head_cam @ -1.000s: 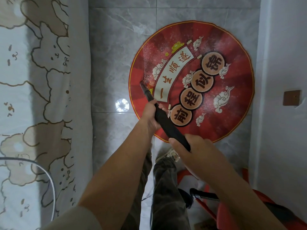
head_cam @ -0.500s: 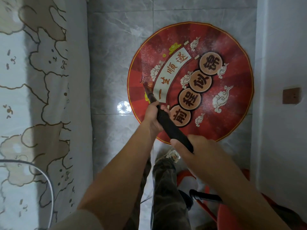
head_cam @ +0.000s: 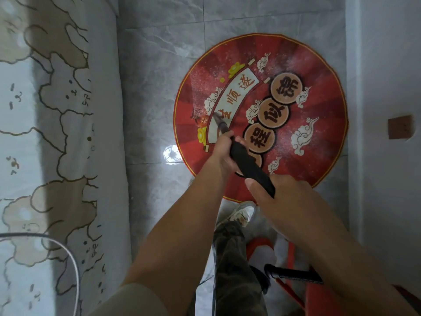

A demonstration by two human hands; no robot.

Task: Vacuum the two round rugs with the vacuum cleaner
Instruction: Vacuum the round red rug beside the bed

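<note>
A round red rug [head_cam: 319,137] with Chinese characters and white clouds lies on the grey tiled floor, dusted with pale specks. A black vacuum wand [head_cam: 249,166] slants from lower right to upper left, and its narrow nozzle tip [head_cam: 217,119] touches the rug's left part on the white banner. My left hand [head_cam: 224,151] grips the wand near the nozzle. My right hand [head_cam: 280,197] grips its upper end. Only one rug is in view.
A bed with a cartoon-print sheet [head_cam: 57,133] fills the left side. A white wall with a brown plate [head_cam: 400,127] runs along the right. A red vacuum body [head_cam: 262,249] with a black hose [head_cam: 293,275] sits by my shoe [head_cam: 241,213]. A white cable [head_cam: 68,254] loops over the bed.
The nozzle tip has slid a little toward me and to the right, from the rug's left edge onto the white banner. Both hands keep their grip on the wand.
</note>
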